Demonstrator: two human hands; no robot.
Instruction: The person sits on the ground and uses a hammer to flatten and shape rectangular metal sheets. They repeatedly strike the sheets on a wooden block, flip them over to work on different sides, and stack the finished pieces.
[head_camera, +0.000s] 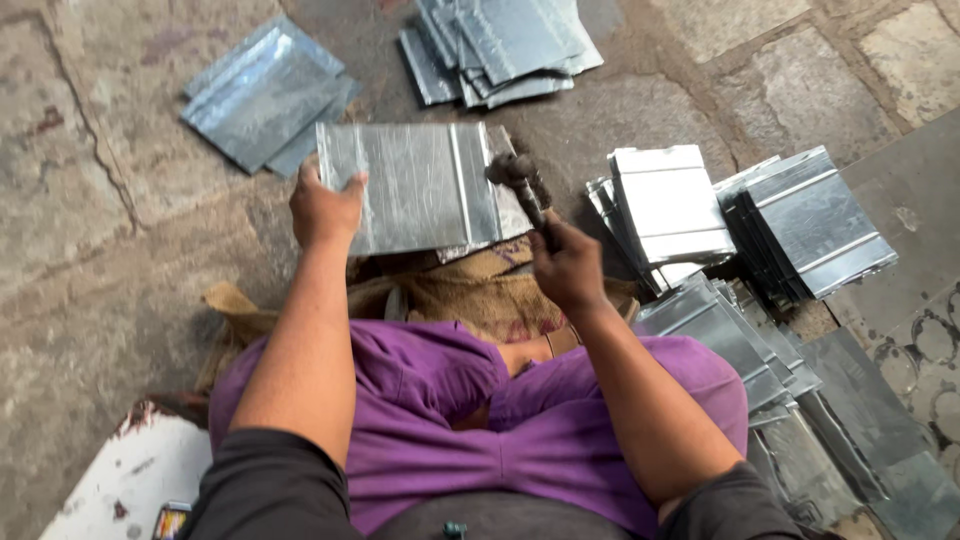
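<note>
Person sits on the stone floor (90, 250), legs in purple cloth, burlap sack (470, 290) under the work. Left hand (325, 210) is closed on the near-left corner of a ribbed metal sheet (415, 185), thumb on top, pinning it flat, probably so it stays put under blows. Right hand (568, 265) is wrapped tight around the handle of a hammer (520, 180); the hammer head hangs over the sheet's right edge, near the raised rib. It is motion-blurred, so I can't tell whether it touches the sheet.

Just right of the right hand: a pile of folded sheets (670, 205), then a darker stack (810, 220) beyond, and more sheets fanned out (740, 340) by the right knee, all within easy reach. Beyond the left hand, well apart: a flat stack (265, 95). Beyond both hands: another loose heap (500, 45). White painted object (130, 480) sits by the left elbow.
</note>
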